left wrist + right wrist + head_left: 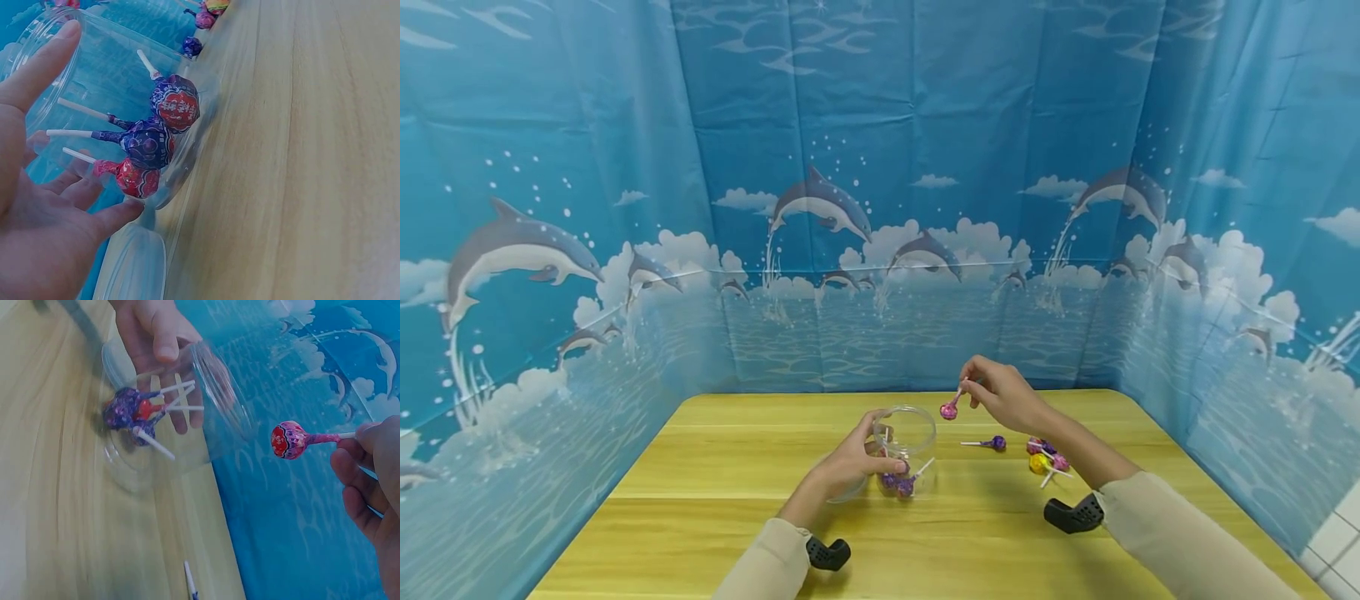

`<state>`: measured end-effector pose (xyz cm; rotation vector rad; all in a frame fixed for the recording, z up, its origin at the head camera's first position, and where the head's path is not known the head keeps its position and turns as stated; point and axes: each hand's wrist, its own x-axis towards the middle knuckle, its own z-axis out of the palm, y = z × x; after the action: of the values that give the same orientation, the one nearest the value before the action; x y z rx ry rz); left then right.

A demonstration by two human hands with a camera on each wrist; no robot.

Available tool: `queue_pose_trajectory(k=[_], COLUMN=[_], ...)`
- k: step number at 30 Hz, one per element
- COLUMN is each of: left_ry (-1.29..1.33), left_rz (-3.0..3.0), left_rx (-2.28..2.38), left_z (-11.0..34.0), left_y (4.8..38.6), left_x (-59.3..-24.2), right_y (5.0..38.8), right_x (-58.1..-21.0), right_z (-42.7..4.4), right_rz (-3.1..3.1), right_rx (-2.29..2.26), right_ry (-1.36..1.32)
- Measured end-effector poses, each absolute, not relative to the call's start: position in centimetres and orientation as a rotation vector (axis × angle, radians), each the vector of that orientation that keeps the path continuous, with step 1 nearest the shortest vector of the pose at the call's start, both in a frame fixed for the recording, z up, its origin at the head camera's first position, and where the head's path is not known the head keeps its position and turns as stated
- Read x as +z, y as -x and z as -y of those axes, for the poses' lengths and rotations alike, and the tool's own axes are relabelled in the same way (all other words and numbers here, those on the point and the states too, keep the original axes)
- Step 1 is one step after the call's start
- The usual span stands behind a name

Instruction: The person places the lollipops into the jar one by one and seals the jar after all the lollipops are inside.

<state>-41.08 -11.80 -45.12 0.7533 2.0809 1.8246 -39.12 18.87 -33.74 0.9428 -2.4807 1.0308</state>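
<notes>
My left hand (857, 458) grips a clear plastic jar (917, 437) standing on the table, thumb on one side and fingers round the other. Several purple and red lollipops (147, 144) lie at the bottom of the jar, their sticks leaning up. My right hand (1000, 393) pinches the stick of a pink lollipop (289, 440) between thumb and fingers. That lollipop hangs candy-end down, just right of the jar's open mouth and apart from it. A clear lid (134, 265) lies on the table beside the jar, partly behind my left hand in the head view.
One purple lollipop (997, 443) lies right of the jar. Farther right, below my right forearm, is a small pile of lollipops in yellow (1039, 463), pink and purple. The yellow wooden table (700, 467) meets a blue dolphin-print curtain (865, 333) behind and at both sides.
</notes>
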Motion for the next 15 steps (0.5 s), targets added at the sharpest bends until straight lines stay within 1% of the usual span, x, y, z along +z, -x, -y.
queue_pose_trajectory(k=[6, 15], left_ry=[-0.745, -0.764], left_rz=[-2.09, -2.069], left_rx=[1.82, 1.824], left_z=[11.9, 11.8], left_y=[41.1, 40.9], left_x=[-45.1, -45.1], right_y=[40.0, 41.1], right_x=[-33.6, -34.8], right_z=[-16.2, -13.4], right_rz=[2.467, 2.479], right_rx=[1.045, 1.031], right_ry=[-1.005, -1.077])
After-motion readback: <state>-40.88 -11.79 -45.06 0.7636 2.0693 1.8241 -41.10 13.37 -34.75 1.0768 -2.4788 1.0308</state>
